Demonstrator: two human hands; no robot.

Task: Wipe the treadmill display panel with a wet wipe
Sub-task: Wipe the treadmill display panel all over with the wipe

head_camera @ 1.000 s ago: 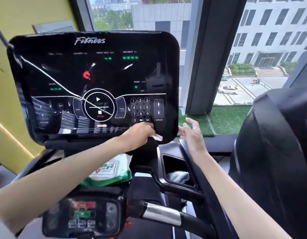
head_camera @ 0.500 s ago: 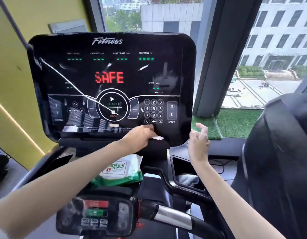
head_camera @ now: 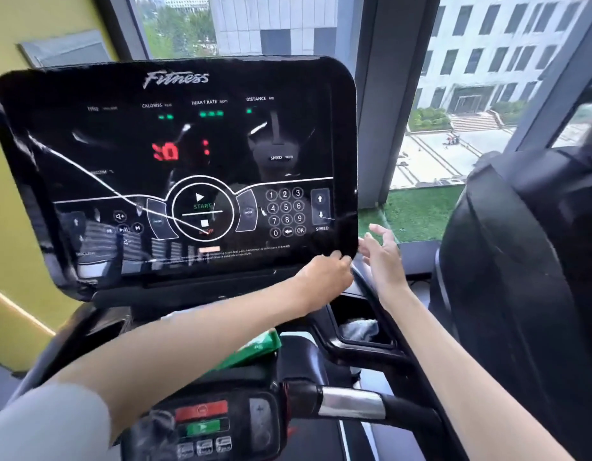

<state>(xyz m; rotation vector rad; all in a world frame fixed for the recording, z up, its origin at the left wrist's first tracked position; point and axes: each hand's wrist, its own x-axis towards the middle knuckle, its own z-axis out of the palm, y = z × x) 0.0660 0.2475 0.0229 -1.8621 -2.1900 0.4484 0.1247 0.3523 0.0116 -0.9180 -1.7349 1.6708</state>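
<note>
Left hand (head_camera: 324, 277), curled on a hidden wet wipe, had reached the display panel's (head_camera: 188, 154) 5 o'clock corner, likely finishing that edge; right hand (head_camera: 384, 257) spread open.

The left hand (head_camera: 324, 277) curls its fingers (head_camera: 338, 265) on the lower right corner of the display panel (head_camera: 175, 168), the wet wipe (head_camera: 347, 258) mostly hidden under them, and the right hand (head_camera: 384, 257) hovers just right of them, off the panel's edge. Below those fingers sits a pocket (head_camera: 341, 314) with a cloth (head_camera: 362, 329) in it. Down and left of them, under the left forearm, lies a wipe pack (head_camera: 254, 347). Nearer the person, a handlebar (head_camera: 351, 405) runs across with a button box (head_camera: 205, 424) at its left, while another machine (head_camera: 520, 277) stands well right of the right fingers, before a window (head_camera: 454, 94).
</note>
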